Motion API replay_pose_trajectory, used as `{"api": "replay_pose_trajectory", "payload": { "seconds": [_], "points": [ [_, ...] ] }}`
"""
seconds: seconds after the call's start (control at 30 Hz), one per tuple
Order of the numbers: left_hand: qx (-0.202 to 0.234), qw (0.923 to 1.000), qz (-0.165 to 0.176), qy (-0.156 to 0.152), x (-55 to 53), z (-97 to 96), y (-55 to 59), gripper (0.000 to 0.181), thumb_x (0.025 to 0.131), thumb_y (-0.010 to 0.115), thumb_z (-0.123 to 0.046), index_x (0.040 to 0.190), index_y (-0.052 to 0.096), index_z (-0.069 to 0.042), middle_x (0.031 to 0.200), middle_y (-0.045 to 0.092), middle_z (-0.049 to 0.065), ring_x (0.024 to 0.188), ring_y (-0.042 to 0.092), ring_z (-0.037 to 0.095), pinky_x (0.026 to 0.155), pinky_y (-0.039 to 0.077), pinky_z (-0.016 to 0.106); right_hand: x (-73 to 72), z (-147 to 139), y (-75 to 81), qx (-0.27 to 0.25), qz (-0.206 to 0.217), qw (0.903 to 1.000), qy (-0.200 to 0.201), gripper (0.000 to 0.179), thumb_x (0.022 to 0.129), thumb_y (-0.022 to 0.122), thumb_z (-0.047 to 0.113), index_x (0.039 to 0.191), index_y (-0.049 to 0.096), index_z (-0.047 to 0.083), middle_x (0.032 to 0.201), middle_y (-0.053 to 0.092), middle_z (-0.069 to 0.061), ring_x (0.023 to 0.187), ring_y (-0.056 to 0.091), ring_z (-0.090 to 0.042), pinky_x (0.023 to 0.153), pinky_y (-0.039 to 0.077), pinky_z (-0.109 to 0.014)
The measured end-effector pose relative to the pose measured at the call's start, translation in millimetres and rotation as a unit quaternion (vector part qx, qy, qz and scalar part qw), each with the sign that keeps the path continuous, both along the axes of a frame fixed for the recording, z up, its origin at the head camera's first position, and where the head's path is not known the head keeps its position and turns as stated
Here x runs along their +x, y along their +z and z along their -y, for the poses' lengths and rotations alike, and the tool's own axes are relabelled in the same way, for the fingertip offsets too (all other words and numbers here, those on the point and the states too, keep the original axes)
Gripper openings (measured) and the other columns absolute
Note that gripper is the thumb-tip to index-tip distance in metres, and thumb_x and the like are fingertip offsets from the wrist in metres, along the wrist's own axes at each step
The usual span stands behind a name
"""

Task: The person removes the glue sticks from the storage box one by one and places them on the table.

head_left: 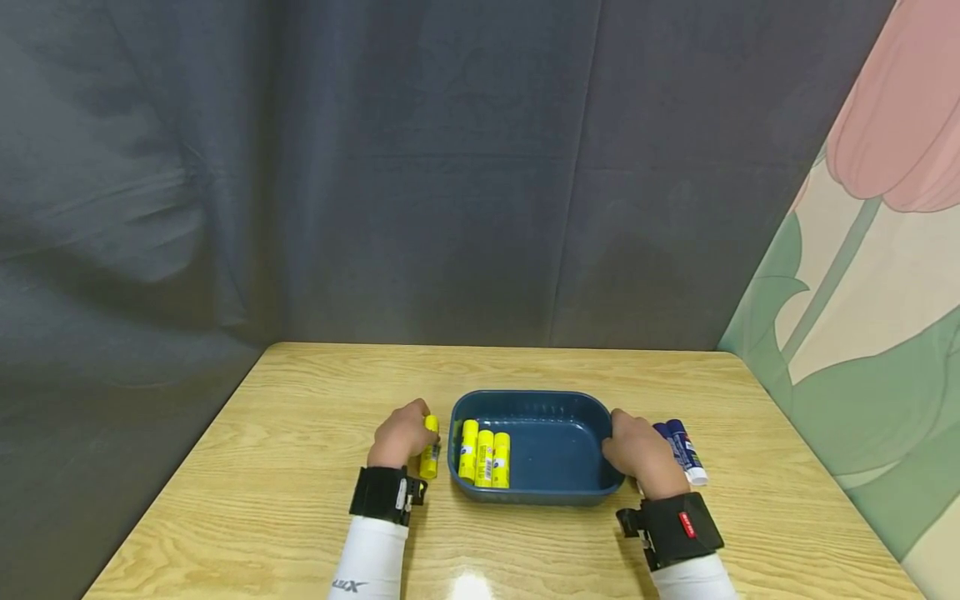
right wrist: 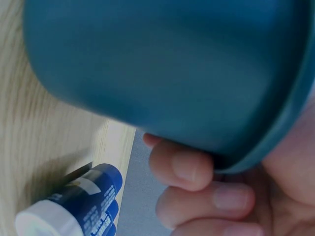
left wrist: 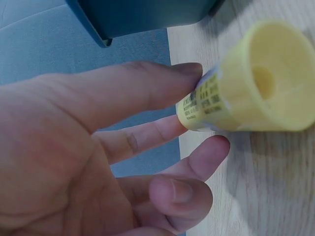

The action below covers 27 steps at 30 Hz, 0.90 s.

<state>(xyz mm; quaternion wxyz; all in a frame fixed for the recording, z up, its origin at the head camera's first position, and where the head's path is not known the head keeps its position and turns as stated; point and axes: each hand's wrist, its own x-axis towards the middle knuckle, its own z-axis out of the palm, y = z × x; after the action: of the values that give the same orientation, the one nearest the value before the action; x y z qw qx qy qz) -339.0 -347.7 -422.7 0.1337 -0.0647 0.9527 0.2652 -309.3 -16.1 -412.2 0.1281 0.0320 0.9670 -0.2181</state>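
Observation:
My left hand (head_left: 402, 433) pinches a yellow glue stick (head_left: 430, 454) between thumb and finger, just left of the dark blue bin (head_left: 555, 497). In the left wrist view the glue stick (left wrist: 231, 93) points its hollow base at the camera, and the other fingers are bent below it. Three yellow glue sticks (head_left: 484, 457) lie side by side in the bin's left end. My right hand (head_left: 641, 450) grips the bin's right rim; the right wrist view shows curled fingers (right wrist: 184, 167) under the rim, against the outer wall (right wrist: 147, 73).
Blue glue sticks with white ends (head_left: 686, 454) lie on the table right of my right hand, partly hidden by it. The wooden table (head_left: 247, 500) backs onto a dark grey curtain (head_left: 450, 208). A flower-patterned wall (head_left: 862, 350) borders its right side.

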Motion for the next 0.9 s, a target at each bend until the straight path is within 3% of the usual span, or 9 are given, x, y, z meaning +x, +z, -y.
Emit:
{"api": "replay_pose_trajectory", "payload": {
  "seconds": [0.27, 0.53, 0.9],
  "points": [
    [0.002, 1.0, -0.003, 0.004, 1.7, 0.4, 4.3, 0.048, 0.091, 0.072, -0.019, 0.133, 0.055, -0.004, 0.115, 0.065, 0.017, 0.094, 0.062, 0.028, 0.08, 0.052, 0.046, 1.1, 0, 0.3, -0.003, -0.001, 1.0, -0.001, 0.046, 0.093, 0.056, 0.006, 0.132, 0.047, -0.017, 0.117, 0.059, -0.036, 0.087, 0.061, -0.032, 0.074, 0.053, -0.048],
    [-0.014, 0.9996, -0.023, -0.012, 4.6, 0.8, 10.7, 0.047, 0.093, 0.069, -0.022, 0.134, 0.055, -0.002, 0.122, 0.065, 0.019, 0.097, 0.064, 0.029, 0.081, 0.052, 0.047, 1.1, 1, -0.1, -0.002, -0.001, 1.0, -0.002, 0.047, 0.093, 0.056, 0.006, 0.133, 0.046, -0.017, 0.119, 0.059, -0.037, 0.089, 0.061, -0.032, 0.077, 0.054, -0.051],
    [-0.037, 0.994, -0.099, -0.028, 14.1, -20.3, 31.4, 0.042, 0.095, 0.068, -0.027, 0.126, 0.059, 0.0, 0.111, 0.066, 0.017, 0.09, 0.063, 0.027, 0.075, 0.052, 0.043, 1.8, 0, 0.4, 0.001, -0.004, 1.0, -0.001, 0.047, 0.093, 0.056, 0.006, 0.133, 0.047, -0.016, 0.12, 0.059, -0.037, 0.091, 0.061, -0.033, 0.078, 0.053, -0.052]
  ]
}}
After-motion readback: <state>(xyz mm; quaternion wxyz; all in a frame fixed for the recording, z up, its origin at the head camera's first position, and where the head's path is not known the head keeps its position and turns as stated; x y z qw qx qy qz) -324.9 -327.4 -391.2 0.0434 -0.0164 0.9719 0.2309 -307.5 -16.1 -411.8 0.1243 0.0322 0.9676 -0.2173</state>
